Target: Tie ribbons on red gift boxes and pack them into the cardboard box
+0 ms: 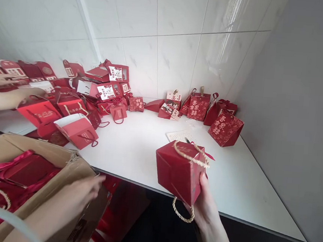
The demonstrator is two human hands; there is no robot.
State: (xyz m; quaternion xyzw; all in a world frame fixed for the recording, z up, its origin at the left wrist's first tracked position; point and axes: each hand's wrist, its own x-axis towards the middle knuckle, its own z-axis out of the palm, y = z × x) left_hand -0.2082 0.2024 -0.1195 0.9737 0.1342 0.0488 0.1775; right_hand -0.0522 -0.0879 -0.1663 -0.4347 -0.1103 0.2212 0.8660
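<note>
My right hand (pixel 206 204) grips a red gift box (pixel 174 173) by its side and underside, in front of the table's edge. A twisted cream rope handle (pixel 190 157) loops over its top, and another rope loop (pixel 183 211) hangs below. My left hand (pixel 84 187), slightly blurred, is over the side of the cardboard box (pixel 69 167). Its fingers reach loosely to the right with nothing visible in them. Inside the cardboard box lie red gift boxes (pixel 29 169) with ribbons and rope handles.
A white table (pixel 136 145) runs along the tiled wall. Many red gift boxes (pixel 76 128) crowd its left side, where another person's hands (pixel 19 93) reach in. More red gift bags (pixel 198 107) stand at the back right, near a printed card (pixel 177 135) and a pen (pixel 187 140).
</note>
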